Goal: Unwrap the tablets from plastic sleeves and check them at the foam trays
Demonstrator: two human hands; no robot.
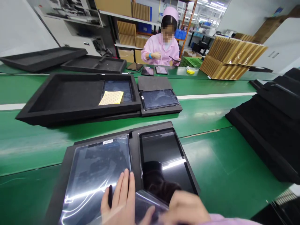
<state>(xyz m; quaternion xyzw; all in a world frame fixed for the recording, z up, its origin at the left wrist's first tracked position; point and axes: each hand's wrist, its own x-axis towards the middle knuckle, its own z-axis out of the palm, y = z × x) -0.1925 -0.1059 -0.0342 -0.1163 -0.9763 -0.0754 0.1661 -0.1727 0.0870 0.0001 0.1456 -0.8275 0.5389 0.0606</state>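
Note:
A black foam tray (134, 137) lies in front of me on the green belt and holds two tablets side by side. The left tablet (98, 168) is covered in clear protective film. The right tablet (164, 159) has a bare glossy screen. My left hand (120, 203) rests flat on the lower right corner of the filmed tablet, fingers stretched out. My right hand (185, 207) is curled at the bottom edge of the right tablet, pinching a loose piece of clear film (150, 201) that lifts off near the trays' middle.
A large black foam tray (70, 106) with a yellow sticker sheet (111, 97) and a smaller tray with a tablet (159, 99) lie farther up the belt. Stacked black foam (269, 125) sits at right. A person in pink (162, 47) works across the table beside cardboard dividers (232, 59).

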